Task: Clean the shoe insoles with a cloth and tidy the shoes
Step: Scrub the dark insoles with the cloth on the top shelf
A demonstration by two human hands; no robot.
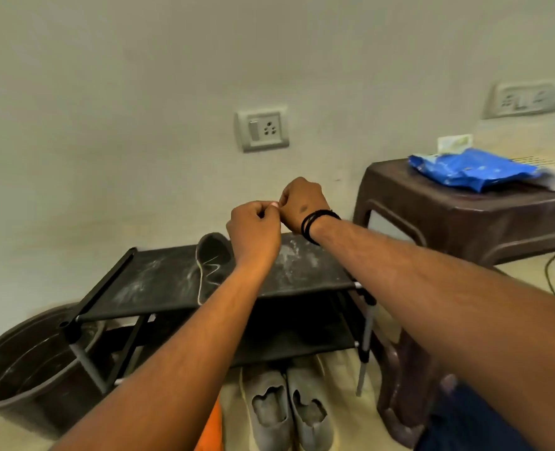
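1. Black shoe rack (159, 281) stood against the wall, its dusty top shelf streaked white.
2. Brown plastic stool (448, 219) sat right of the rack; a blue packet (471, 169) lay on its top surface.
3. Dark round tub (19, 362) sat on the floor at the rack's left end, partly behind the rack leg.
4. Pair of grey shoes (289, 408) lay side by side on the floor in front of the rack's bottom shelf, openings up, touching each other.
5. One dark shoe (212, 255) sat on the top shelf, a pale lace trailing off it toward the shelf's front edge.
6. My left hand (255, 232) and right hand (302, 205) were raised above the top shelf, knuckles almost touching.
7. Fingers of both hands were curled tight, tips pinched together where the hands met; something small and pale showed there, too small to tell what.
8. Black bands (316, 224) wrapped my right wrist.
9. Wall socket (262, 129) was above the hands.
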